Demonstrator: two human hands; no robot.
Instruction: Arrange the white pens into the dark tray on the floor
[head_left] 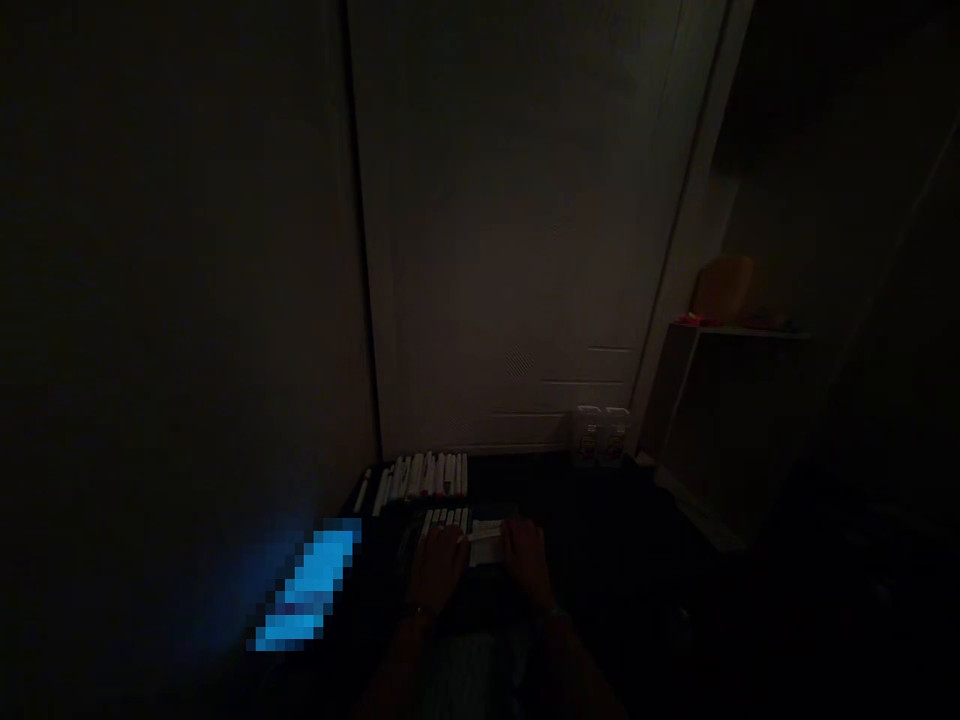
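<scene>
In dim light, my left hand (pixel 438 566) and my right hand (pixel 527 560) are close together at the lower middle. A thin white marker (pixel 484 537) lies crosswise between them, its ends at my closed fingertips. Under it is a flat white surface or a group of white sticks (pixel 486 555); the dark hides which. Just past my left hand stands a short row of white markers (pixel 448 517). Farther back, a longer row of white markers (pixel 424 475), some with coloured spots, lies side by side. My fingertips are hard to make out.
A glowing blue pixelated screen (pixel 315 585) is at the left. Two clear containers (pixel 602 435) stand by the pale back panel (pixel 510 250). To the right, an orange object (pixel 722 288) sits on a shelf (pixel 750 332). One marker (pixel 362 491) lies apart at the left.
</scene>
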